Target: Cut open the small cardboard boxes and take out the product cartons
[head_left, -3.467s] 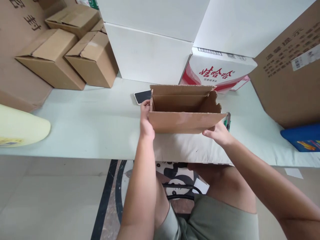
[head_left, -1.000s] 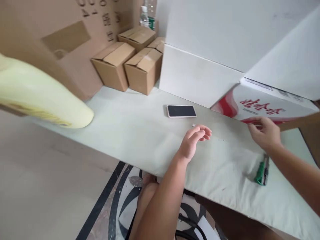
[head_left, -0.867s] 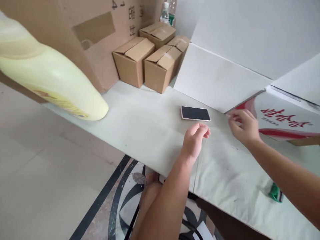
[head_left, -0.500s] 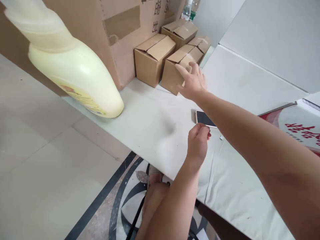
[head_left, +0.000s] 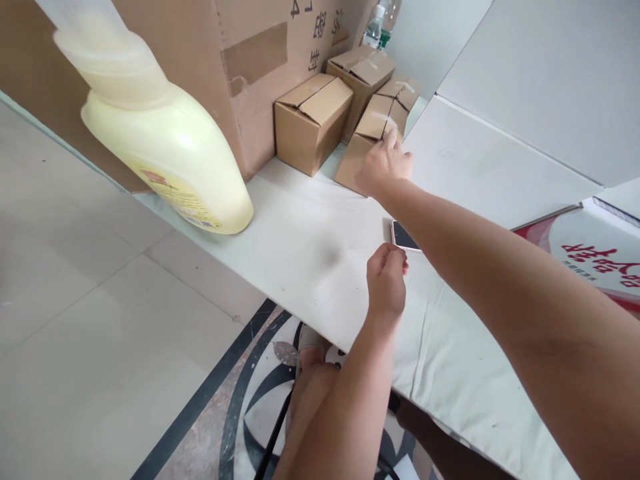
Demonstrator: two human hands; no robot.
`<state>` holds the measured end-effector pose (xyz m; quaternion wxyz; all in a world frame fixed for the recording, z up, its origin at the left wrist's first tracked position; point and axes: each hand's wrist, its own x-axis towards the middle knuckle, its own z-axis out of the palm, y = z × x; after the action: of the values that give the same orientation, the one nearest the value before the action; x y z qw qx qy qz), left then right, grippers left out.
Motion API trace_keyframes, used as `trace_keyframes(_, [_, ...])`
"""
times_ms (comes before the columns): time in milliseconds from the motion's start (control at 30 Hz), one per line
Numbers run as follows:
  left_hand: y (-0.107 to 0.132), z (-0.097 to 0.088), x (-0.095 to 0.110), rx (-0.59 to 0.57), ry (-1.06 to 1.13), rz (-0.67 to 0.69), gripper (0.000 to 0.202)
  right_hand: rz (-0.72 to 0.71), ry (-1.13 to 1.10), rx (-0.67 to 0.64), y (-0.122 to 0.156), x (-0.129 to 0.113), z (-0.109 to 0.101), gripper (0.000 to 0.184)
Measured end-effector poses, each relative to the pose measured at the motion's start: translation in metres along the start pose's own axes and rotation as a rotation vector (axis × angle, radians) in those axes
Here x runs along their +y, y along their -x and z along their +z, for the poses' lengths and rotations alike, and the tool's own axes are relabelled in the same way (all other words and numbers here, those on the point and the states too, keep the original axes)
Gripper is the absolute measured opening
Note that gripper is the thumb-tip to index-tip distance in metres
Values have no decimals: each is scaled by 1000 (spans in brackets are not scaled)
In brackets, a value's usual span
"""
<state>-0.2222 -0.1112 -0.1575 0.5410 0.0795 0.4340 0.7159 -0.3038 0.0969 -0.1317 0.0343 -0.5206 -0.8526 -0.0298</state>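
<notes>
My right hand [head_left: 385, 163] reaches across the table and bears on the front end of a small brown cardboard box [head_left: 379, 123]. Its fingers bend over the box's top flap, and the thumb is hidden. The box sits slightly askew, apart from the cardboard box [head_left: 307, 130] on its left. Closer to me, my left hand [head_left: 387, 277] is closed in a pinch above the table; what lies between the fingertips, if anything, cannot be made out. A phone [head_left: 405, 235] with a dark screen lies just beyond it, partly covered by my right forearm.
A large pale yellow bottle [head_left: 175, 153] stands at the left table edge, before a big carton [head_left: 260, 100]. Another small box [head_left: 363, 67] and clear bottles [head_left: 374, 28] are at the back. A red-and-white printed package [head_left: 595, 257] lies at right on the pale table [head_left: 300, 227].
My right hand has come down onto the small box, its fingers drawn in. That box has shifted and turned, widening the gap to its left neighbour. My left hand stays pinched.
</notes>
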Motion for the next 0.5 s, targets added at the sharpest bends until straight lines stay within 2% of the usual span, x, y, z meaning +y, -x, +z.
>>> trace_keyframes(100, [0, 0, 1, 4, -1, 28, 29, 4, 22, -28, 9, 5, -7, 75])
trace_keyframes(200, [-2, -1, 3, 26, -8, 111, 29, -127, 28, 33, 31, 16, -10, 71])
trace_keyframes(267, [-4, -1, 3, 86, -19, 214, 28, -245, 19, 87, 56, 26, -9, 71])
trace_keyframes(400, [-9, -7, 4, 347, -16, 520, 17, -474, -10, 237, 132, 56, -8, 69])
trace_keyframes(500, [-10, -15, 9, 566, -44, 726, 6, -613, -27, 432, 204, 94, -9, 61])
